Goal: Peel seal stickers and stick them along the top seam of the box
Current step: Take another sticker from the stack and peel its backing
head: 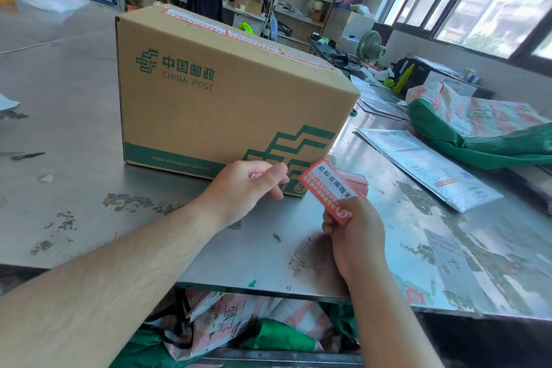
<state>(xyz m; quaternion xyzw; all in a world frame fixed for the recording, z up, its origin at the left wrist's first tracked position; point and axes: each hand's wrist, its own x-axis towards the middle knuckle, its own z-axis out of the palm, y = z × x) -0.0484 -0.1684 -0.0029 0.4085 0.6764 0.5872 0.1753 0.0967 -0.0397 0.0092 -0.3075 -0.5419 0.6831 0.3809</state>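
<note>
Head view: we've got the box standing on the steel table, w/ red seal stickers already laid in a row along its top seam, seemingly end to end. Our right hand pinches one red sticker by its near short end, thumb and fingers closed on it, the rest sticking up free toward the box's lower corner. Our left hand is curled shut, thumb against forefinger, w/ a scrap of red-white paper peeking from the fist, prob. peeled backing, can't be sure. Handling, as we judge it: the sticker is near weightless, thin and floppy, likely to curl or fold on itself, and the glue side will grab skin or cardboard at first touch. So we'd keep the hold at one edge only, w/ fingertips on as little adhesive as poss., land the free end on the seam first, then smooth down along its length. Box looks stiff enough to press against w/o bracing.
</note>
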